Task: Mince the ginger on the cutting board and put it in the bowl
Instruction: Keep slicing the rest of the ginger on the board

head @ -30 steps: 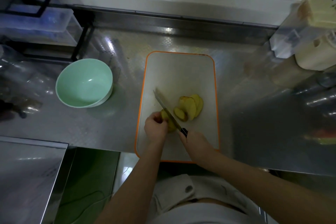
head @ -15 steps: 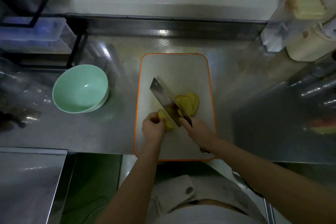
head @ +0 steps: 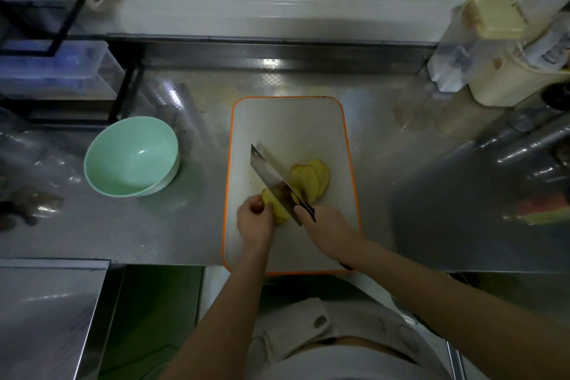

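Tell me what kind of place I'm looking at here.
Most likely a kitchen, perhaps a commercial one: a stainless steel counter, an orange-rimmed cutting board with ginger being sliced by a cleaver, and a green bowl beside it.

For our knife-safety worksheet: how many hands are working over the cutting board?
2: the left hand holds the ginger piece; the right hand grips the knife cutting it. None appear hidden.

There is one round mint-green bowl (head: 132, 157), one white rectangular plastic cutting board (head: 287, 126) with an orange rim, and one broad steel-bladed cleaver (head: 271, 179). There is one uncut yellow ginger chunk (head: 274, 203) and one fanned pile of ginger slices (head: 311, 177), at least three, overlapping too much to count exactly. There are two bare hands, one left hand (head: 254, 222) and one right hand (head: 327, 228).
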A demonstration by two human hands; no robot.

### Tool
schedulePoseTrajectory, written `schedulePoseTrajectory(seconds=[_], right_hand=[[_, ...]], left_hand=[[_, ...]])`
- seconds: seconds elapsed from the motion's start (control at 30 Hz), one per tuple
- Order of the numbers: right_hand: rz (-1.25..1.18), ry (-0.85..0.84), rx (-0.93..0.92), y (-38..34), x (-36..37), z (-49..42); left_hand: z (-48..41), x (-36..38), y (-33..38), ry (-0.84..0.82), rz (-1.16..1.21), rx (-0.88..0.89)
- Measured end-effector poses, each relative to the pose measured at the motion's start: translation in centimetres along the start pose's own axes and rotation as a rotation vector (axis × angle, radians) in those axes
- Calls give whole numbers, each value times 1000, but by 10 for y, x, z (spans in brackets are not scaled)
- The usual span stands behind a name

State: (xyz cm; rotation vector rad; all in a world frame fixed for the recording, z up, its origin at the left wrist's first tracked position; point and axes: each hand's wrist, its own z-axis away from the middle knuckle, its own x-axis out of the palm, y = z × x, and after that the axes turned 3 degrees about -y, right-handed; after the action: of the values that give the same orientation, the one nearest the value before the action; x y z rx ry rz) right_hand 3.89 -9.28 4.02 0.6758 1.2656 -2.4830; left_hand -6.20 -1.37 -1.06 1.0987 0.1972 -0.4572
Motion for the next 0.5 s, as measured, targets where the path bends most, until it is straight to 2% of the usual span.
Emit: schedulePoseTrajectory(seconds=[0.37,0.5], right_hand=[[70,-68,52,2,0,1],[176,-132,38,0,1,1]], left_hand=[[-1,2,4,65,30,-83],[0,1,4,55,5,-66]])
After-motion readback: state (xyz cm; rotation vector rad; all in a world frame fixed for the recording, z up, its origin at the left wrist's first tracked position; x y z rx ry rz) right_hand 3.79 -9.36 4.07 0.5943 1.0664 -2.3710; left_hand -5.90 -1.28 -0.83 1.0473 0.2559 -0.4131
